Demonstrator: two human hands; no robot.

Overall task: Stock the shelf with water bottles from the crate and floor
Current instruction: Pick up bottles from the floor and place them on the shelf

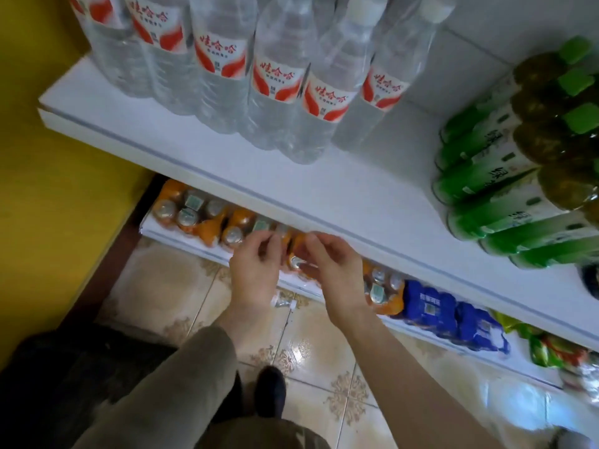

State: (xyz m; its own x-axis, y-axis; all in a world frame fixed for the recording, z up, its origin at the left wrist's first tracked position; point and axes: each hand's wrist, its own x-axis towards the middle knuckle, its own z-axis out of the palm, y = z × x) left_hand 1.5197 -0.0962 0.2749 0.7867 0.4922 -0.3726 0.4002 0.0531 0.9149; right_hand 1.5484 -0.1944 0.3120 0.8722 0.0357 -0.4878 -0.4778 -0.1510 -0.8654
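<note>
Hovering close together just under the front edge of the white shelf point(356, 192), the left hand point(254, 273) and right hand point(337, 273) have loosely curled fingers and hold nothing, while the water bottles point(275, 92) stand on its left part, bare board separating them from the green bottles point(486, 189).

Soft motion blur, wide-angle edge distortion.

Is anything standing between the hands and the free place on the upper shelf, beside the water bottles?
Nothing visible. The left hand and right hand are empty, below the edge of the upper shelf; its bare part between the water bottles and green bottles is open.
</note>
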